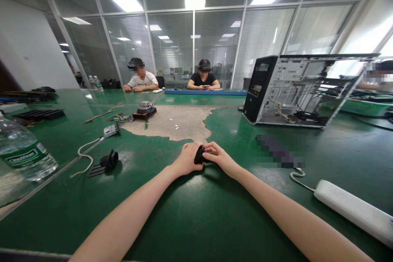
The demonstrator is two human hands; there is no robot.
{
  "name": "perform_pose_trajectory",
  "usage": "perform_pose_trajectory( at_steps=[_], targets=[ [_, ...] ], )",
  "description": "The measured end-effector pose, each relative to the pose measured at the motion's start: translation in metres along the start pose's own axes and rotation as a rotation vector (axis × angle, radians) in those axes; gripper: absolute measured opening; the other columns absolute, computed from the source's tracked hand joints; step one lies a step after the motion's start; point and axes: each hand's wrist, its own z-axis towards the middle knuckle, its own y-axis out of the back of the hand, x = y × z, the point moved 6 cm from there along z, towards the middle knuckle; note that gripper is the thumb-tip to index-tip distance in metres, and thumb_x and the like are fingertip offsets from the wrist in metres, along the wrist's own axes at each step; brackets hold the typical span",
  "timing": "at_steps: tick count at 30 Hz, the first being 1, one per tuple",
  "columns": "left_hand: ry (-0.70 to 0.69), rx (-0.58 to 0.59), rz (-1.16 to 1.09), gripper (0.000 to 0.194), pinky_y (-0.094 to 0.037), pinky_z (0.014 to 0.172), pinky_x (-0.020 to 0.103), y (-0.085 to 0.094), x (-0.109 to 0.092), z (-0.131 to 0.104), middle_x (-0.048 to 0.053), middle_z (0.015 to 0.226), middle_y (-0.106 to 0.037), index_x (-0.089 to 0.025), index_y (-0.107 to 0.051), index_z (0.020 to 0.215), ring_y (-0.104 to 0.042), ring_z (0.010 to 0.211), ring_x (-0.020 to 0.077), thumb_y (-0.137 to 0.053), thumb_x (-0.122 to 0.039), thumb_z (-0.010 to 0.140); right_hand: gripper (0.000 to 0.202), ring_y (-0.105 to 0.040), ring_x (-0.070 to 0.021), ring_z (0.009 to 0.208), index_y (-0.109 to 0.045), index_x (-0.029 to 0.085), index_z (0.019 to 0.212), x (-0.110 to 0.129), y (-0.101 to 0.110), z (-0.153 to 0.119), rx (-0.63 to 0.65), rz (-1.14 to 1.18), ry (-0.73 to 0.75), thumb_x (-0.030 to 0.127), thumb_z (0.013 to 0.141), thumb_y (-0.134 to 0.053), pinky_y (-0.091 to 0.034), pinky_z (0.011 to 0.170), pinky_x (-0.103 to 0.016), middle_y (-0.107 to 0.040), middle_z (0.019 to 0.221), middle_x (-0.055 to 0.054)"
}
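Near the middle of the green table (184,221), my left hand (188,159) is wrapped round a small black object (199,154). My right hand (217,156) is at the right side of the same object, its thumb and fingers pinched against it. The object's far parts are hidden by my fingers, and what it is cannot be made out. Just beyond my hands lies a bare grey patch (172,120) in the table's green surface.
An open computer case (260,90) stands at the right, with a white power strip (353,208) nearer. At left are a water bottle (26,151), a black part (107,161) and a cable (87,155). A fan-like part (145,110) sits beyond. People sit across the table.
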Motion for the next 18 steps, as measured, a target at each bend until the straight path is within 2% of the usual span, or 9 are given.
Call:
perform_pose_trajectory(
  at_steps=[4, 9, 14, 18],
  targets=[
    [-0.005, -0.001, -0.003, 0.055, -0.028, 0.086, 0.035, 0.0003, 0.0001, 0.0, 0.003, 0.1, -0.05, -0.021, -0.036, 0.106, -0.046, 0.095, 0.0203, -0.06, -0.025, 0.057, 0.029, -0.053, -0.0138, 0.082, -0.05, 0.02, 0.09, -0.0038, 0.0031, 0.0011, -0.008, -0.052, -0.024, 0.028, 0.065, -0.062, -0.04, 0.078, -0.032, -0.056, 0.087, -0.002],
    [0.0, 0.0, -0.004, 0.058, -0.028, 0.086, 0.036, 0.0008, 0.0005, -0.0003, 0.004, 0.101, -0.05, -0.021, -0.035, 0.108, -0.046, 0.095, 0.0211, -0.06, -0.024, 0.056, 0.036, -0.053, -0.0126, 0.081, -0.047, 0.022, 0.089, 0.0005, -0.0009, -0.0016, 0.089, -0.016, 0.016, 0.021, 0.059, -0.067, -0.041, 0.076, -0.03, -0.056, 0.084, 0.001],
    [0.007, 0.005, -0.005, 0.057, -0.028, 0.087, 0.036, 0.0002, 0.0002, -0.0004, 0.004, 0.102, -0.049, -0.021, -0.034, 0.108, -0.045, 0.096, 0.0212, -0.059, -0.024, 0.057, 0.025, -0.054, -0.0119, 0.079, -0.048, 0.021, 0.084, 0.0045, -0.0011, -0.0032, 0.019, 0.01, 0.019, 0.028, 0.065, -0.063, -0.041, 0.076, -0.03, -0.056, 0.085, 0.001],
    [0.006, 0.004, -0.006, 0.058, -0.028, 0.086, 0.035, 0.0005, -0.0003, -0.0002, 0.004, 0.101, -0.049, -0.021, -0.034, 0.108, -0.045, 0.096, 0.0207, -0.06, -0.024, 0.056, 0.028, -0.055, -0.0131, 0.079, -0.049, 0.021, 0.087, 0.0004, 0.0001, -0.0008, -0.021, -0.013, -0.002, 0.03, 0.064, -0.063, -0.041, 0.076, -0.031, -0.057, 0.085, 0.0]
  ],
)
